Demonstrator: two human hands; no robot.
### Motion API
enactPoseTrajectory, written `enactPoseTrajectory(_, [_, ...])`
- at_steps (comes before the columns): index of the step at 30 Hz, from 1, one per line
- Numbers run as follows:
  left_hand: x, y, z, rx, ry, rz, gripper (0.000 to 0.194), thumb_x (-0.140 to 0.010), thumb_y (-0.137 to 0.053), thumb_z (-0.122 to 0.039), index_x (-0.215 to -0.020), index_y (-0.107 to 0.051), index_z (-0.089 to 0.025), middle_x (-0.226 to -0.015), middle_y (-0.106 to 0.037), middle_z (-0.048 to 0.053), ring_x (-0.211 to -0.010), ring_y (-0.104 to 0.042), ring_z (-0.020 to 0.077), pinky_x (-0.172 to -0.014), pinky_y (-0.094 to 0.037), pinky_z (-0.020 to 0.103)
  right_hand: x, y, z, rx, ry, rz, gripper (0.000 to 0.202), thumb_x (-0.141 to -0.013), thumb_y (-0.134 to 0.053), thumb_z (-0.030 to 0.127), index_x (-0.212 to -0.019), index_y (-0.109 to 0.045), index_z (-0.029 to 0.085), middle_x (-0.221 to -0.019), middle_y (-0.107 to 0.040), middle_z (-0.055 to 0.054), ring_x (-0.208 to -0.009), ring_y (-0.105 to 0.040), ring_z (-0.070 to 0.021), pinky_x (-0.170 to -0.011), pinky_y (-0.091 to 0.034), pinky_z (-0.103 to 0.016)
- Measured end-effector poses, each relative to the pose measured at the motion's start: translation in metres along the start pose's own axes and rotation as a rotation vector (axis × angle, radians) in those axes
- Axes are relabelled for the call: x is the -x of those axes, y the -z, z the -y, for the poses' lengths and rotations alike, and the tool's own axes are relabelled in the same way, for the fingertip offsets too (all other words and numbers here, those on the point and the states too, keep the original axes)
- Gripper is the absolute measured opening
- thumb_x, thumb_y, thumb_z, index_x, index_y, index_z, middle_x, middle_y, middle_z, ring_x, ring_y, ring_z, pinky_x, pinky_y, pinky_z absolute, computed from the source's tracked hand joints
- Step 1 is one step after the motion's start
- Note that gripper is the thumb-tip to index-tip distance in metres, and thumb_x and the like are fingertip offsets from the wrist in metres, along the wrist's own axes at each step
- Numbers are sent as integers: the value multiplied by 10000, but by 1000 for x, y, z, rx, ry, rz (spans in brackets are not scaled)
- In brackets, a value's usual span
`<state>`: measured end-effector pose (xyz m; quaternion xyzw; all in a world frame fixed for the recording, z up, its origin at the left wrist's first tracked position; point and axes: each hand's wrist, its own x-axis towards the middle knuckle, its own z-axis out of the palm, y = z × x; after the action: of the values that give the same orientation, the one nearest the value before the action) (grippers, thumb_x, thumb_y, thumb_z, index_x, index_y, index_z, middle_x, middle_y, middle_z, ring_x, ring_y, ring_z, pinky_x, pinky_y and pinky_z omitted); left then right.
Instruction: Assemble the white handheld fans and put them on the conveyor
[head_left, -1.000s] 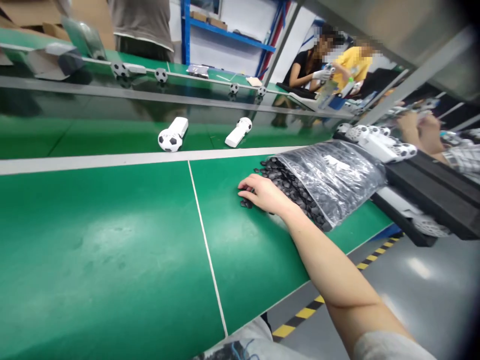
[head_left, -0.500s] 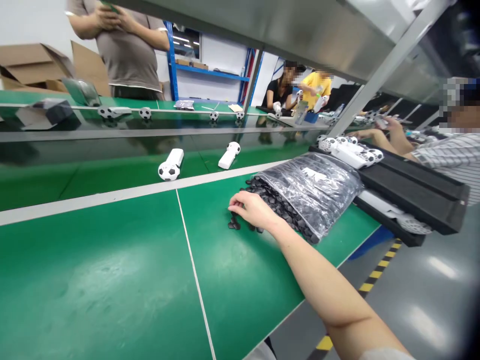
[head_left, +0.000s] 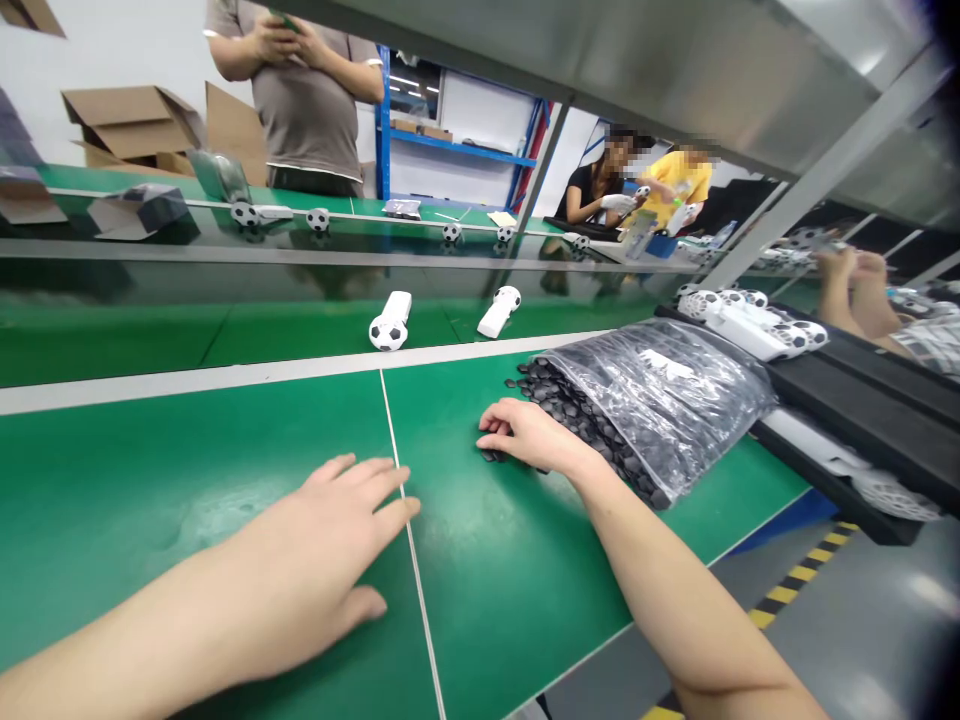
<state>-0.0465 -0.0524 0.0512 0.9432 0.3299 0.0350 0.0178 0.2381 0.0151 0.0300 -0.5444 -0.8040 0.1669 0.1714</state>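
My left hand [head_left: 330, 545] is spread palm down over the green table [head_left: 247, 480], its fingertips by a thin white line, and nothing is in it. Beside the spilled black pieces [head_left: 581, 405], my right hand [head_left: 525, 435] has its fingers curled together, with a few small dark pieces at and under the fingertips. Whether it grips one of them cannot be made out. The black pieces come out of the open end of a clear plastic bag [head_left: 667, 385], which lies to the right of that hand.
Two white football-headed devices [head_left: 389, 322] [head_left: 499, 312] lie on the belt beyond the pale rail. Black trays [head_left: 862, 400] with more such devices stand at the right. Across the line are people, one standing [head_left: 311, 120]. A metal shelf [head_left: 637, 70] hangs overhead.
My left hand has come into view from the left, fingers spread. My right hand stays by the small black pieces, now lower over them. The whole view has shifted a little.
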Motion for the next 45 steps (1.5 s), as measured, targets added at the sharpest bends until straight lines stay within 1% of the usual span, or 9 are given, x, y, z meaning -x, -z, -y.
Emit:
enactPoseTrajectory(3, [-25, 2, 3, 6, 29, 158, 570, -675, -610, -393, -1219, -524, -244, -1357, -382, 122, -1257, -334, 312, -1021, -238, 522, 2, 2, -1, -16, -6, 41, 150, -723, -661, 225, -865, -635, 184, -837, -623, -21, -719, -609, -133, -675, -474, -237])
enactPoseTrajectory(6, [-32, -5, 0, 42, 37, 206, 590, -690, -605, -389, -1247, -496, -228, -1364, -349, 144, -1263, -321, 303, -1036, -218, 513, 2, 1, -1, -42, -11, 78, 115, -742, -626, 162, -856, -636, 183, -803, -633, -13, -708, -608, -126, -675, -471, -230])
enactPoseTrajectory(9, [-35, -16, -7, 66, 35, 231, 647, -709, -584, -478, -1284, -454, -211, -1370, -317, 174, -1260, -312, 331, -1022, -226, 531, 0, -2, 1, -20, -5, 63, 117, -732, -635, 157, -846, -634, 183, -776, -628, -9, -703, -601, -131, -670, -463, -237])
enactPoseTrajectory(12, [-42, -30, -11, 83, -16, 160, 670, -769, -430, -606, -1337, -364, -257, -1420, -208, 157, -1307, -190, 330, -1029, -173, 545, 0, -6, 2, -20, 18, 54, 119, -730, -633, 147, -844, -631, 178, -760, -615, -3, -687, -593, -125, -664, -454, -232])
enactPoseTrajectory(16, [-50, -46, -10, 77, -95, 71, 661, -799, -251, -659, -1368, -263, -322, -1450, -138, 127, -1331, -100, 312, -1034, -91, 557, 2, -7, 5, -29, 47, 70, 89, -735, -626, 133, -814, -627, 174, -770, -587, -4, -666, -578, -113, -634, -447, -218])
enactPoseTrajectory(23, [-50, -51, -8, 51, -97, 41, 670, -797, -224, -667, -1372, -251, -325, -1449, -151, 138, -1334, -108, 307, -1034, -77, 549, 3, -10, 15, -12, 135, 13, 68, -763, -613, 125, -816, -622, 167, -764, -570, -1, -690, -553, -109, -673, -431, -219])
enactPoseTrajectory(30, [-51, -54, -7, 54, -106, 24, 673, -793, -229, -672, -1371, -255, -327, -1452, -152, 131, -1331, -117, 316, -1034, -73, 550, 1, -15, 21, 25, 211, -6, 123, -814, -544, 98, -864, -632, 168, -839, -601, -34, -813, -553, -144, -767, -430, -262])
enactPoseTrajectory(38, [-50, -58, -5, 49, -123, -16, 672, -793, -254, -666, -1368, -270, -317, -1451, -159, 138, -1325, -144, 328, -1026, -80, 562, 0, -24, 26, -175, 302, -156, 104, -838, -520, 113, -845, -606, 172, -831, -625, -15, -787, -569, -122, -728, -441, -230])
enactPoseTrajectory(45, [-51, -58, -5, 55, -121, -12, 671, -793, -248, -669, -1369, -262, -324, -1457, -133, 139, -1324, -144, 331, -1021, -93, 570, -3, -33, 27, -151, 312, -141, 116, -845, -517, 123, -841, -620, 177, -828, -648, -24, -797, -588, -132, -744, -456, -247])
